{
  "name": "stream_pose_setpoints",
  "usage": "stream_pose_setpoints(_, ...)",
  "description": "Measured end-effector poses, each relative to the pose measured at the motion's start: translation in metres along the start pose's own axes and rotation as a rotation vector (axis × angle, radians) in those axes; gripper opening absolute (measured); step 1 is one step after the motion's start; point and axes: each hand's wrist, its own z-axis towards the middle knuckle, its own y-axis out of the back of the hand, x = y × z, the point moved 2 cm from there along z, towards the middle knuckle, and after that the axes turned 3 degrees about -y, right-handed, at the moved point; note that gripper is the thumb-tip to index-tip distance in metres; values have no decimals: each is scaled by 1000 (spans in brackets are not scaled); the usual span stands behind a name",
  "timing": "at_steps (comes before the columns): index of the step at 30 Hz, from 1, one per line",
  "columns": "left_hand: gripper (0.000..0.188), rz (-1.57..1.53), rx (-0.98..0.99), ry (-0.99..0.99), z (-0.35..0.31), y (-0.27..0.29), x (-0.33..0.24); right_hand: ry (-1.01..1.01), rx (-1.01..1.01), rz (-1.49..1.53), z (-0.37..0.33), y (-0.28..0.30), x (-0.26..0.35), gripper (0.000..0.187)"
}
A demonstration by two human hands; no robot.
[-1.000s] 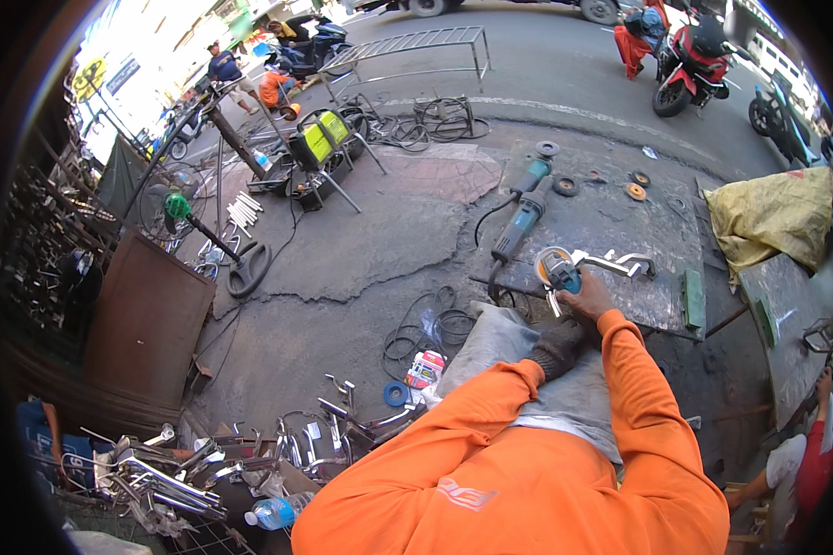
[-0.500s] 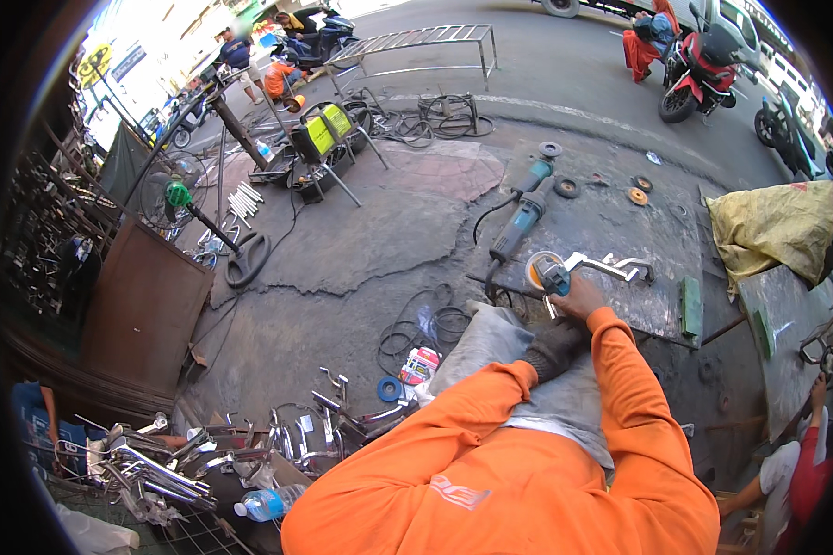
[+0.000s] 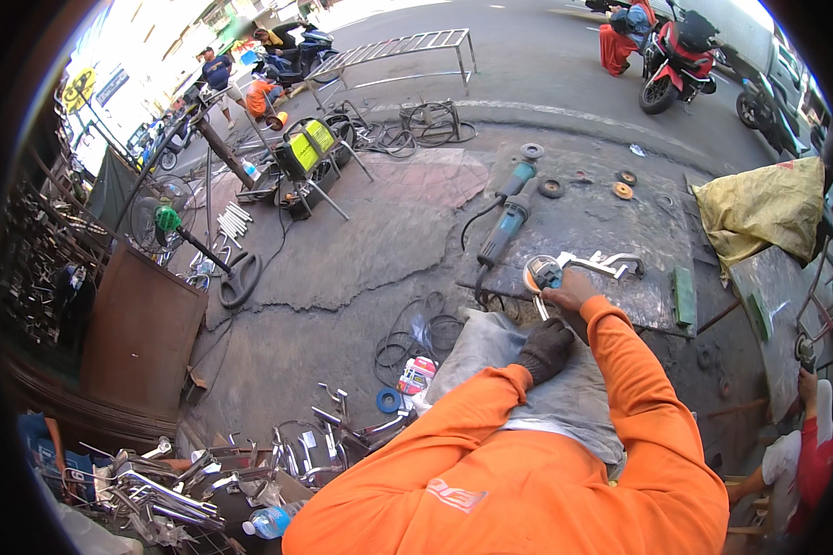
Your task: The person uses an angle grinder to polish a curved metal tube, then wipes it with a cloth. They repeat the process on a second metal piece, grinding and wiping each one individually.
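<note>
The bare right hand grips a small angle grinder on the metal plate; the gloved left hand is closed, holding what cannot be told

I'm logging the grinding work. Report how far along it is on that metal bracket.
Done: cannot tell; no finished surface shows. In hand: the bare right hand holds a small angle grinder against the pale metal bracket on the steel plate; the gloved left hand rests on grey cloth. Left: a second grinder lies unused.

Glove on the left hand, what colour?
Black glove, head view.
</note>
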Motion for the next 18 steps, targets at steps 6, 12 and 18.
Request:
stream_pose_setpoints(6, 12, -13, -15, 17, -1, 2, -1, -123, -227, 71, 11, 15, -19, 91)
stream_pose_setpoints(12, 17, -34, -52, -18, -2, 1, 1, -13, -67, 36, 11, 9, -6, 84)
stream_pose_setpoints(18, 20, -20, -77, -47, 0, 2, 3, 103, 72, -102, 4, -1, 14, 82)
